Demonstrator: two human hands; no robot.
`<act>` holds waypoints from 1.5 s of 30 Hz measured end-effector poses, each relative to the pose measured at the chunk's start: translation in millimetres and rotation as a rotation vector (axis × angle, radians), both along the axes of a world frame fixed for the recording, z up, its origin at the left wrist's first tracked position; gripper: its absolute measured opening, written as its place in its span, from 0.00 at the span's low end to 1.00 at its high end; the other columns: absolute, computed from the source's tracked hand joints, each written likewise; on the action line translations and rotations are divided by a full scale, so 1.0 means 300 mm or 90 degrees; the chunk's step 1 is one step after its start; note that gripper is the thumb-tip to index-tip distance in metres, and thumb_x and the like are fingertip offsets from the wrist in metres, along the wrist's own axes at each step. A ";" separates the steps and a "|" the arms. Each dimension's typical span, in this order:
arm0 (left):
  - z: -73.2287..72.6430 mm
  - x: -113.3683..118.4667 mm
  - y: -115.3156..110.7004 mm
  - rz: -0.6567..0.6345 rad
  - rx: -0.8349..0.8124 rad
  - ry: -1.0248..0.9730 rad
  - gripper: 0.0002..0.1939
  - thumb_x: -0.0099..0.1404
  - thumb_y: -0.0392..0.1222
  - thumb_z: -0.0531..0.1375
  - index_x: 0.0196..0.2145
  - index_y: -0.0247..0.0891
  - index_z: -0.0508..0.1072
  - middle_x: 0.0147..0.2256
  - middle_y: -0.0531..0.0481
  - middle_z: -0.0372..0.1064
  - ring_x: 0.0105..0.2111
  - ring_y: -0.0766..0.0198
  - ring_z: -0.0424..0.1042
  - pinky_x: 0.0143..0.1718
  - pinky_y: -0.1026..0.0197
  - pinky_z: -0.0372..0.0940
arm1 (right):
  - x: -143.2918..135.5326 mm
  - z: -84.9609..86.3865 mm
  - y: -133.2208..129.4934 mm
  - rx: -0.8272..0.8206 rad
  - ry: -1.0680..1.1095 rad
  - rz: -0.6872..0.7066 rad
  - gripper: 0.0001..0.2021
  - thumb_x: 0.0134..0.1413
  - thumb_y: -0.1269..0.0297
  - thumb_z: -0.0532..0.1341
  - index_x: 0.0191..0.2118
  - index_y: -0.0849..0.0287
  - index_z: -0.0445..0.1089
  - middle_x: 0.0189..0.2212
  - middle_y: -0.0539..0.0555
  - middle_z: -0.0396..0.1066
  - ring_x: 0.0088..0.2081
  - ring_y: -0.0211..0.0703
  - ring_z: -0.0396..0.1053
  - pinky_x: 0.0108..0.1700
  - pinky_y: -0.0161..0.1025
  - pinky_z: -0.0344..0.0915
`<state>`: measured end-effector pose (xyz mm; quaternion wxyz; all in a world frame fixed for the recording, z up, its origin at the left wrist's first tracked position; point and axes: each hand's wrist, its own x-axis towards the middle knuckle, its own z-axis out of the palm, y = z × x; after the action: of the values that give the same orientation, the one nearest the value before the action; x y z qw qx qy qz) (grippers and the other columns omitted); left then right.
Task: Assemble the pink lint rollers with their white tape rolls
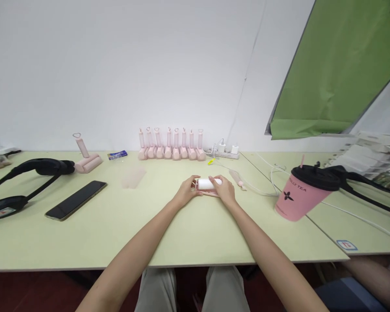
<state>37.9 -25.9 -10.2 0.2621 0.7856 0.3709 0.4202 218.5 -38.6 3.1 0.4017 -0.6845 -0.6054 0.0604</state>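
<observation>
Apparently, the step is matching a white roll [206,184] to a pink casing [209,193], mid-frame; the left hand [187,190] has fingers clamped on the casing, the right hand [225,189] on the roll; careful alignment seems called for next.

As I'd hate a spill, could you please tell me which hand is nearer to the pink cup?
Right. The right hand, on the white roll's right part, has the pink cup off to its right; the left hand, at the roll's left end, is farther.
</observation>
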 end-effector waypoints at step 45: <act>0.116 0.109 -0.115 0.072 -0.058 0.042 0.32 0.50 0.45 0.59 0.52 0.42 0.53 0.39 0.46 0.67 0.36 0.58 0.68 0.33 0.62 0.60 | -0.103 0.052 -0.041 0.219 0.358 0.116 0.13 0.39 0.53 0.61 0.26 0.57 0.68 0.32 0.55 0.71 0.34 0.44 0.67 0.37 0.40 0.63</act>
<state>70.5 -60.5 24.4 0.2607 0.7641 0.4421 0.3908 187.5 -50.8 18.7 0.6556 -0.5062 -0.5308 0.1793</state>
